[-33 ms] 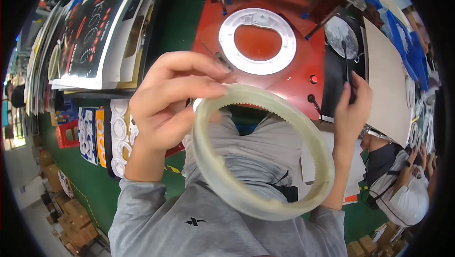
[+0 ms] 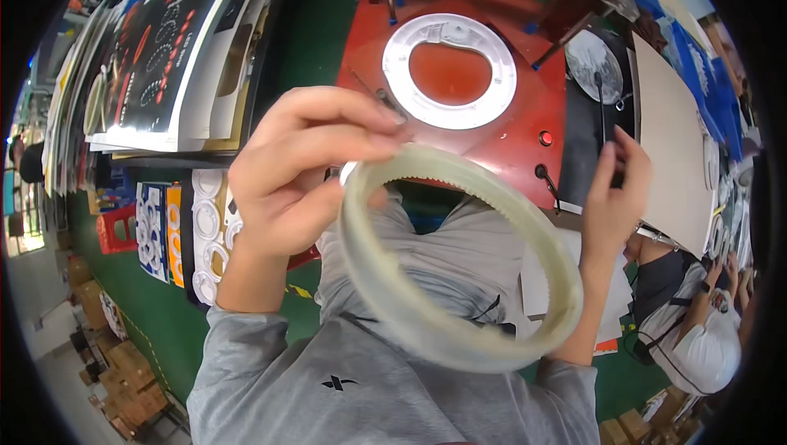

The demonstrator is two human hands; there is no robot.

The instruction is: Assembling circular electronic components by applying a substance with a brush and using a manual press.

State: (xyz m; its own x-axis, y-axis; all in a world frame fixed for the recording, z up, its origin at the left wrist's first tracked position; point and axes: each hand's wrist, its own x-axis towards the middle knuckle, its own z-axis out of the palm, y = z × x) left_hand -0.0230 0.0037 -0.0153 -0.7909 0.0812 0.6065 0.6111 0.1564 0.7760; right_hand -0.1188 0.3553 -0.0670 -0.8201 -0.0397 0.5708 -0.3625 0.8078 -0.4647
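My left hand (image 2: pixel 291 166) pinches the upper left rim of a pale, translucent plastic ring (image 2: pixel 361 256). The ring hangs tilted over my lap, with fine teeth along part of its inner edge. My right hand (image 2: pixel 620 191) is beside the near end of a black thin-handled tool (image 2: pixel 602 104), thumb and fingers apart. That tool's far end rests on a round whitish dish (image 2: pixel 592 55). Beyond the ring, a white ring-shaped part (image 2: pixel 504 84) with a shaped opening lies flat on a red work surface (image 2: pixel 525 109).
A red button (image 2: pixel 545 138) and a black lever switch (image 2: pixel 543 173) sit near the red surface's front edge. Stacked printed boards (image 2: pixel 164 59) stand at left. At right are a beige panel (image 2: pixel 676 141) and another person (image 2: pixel 701 338). Dark legs of a stand (image 2: pixel 566 35) rise behind.
My right hand has shifted slightly right and down, its fingers coming away from the black handle. The plastic ring in my left hand has tipped a little, its lower edge rising.
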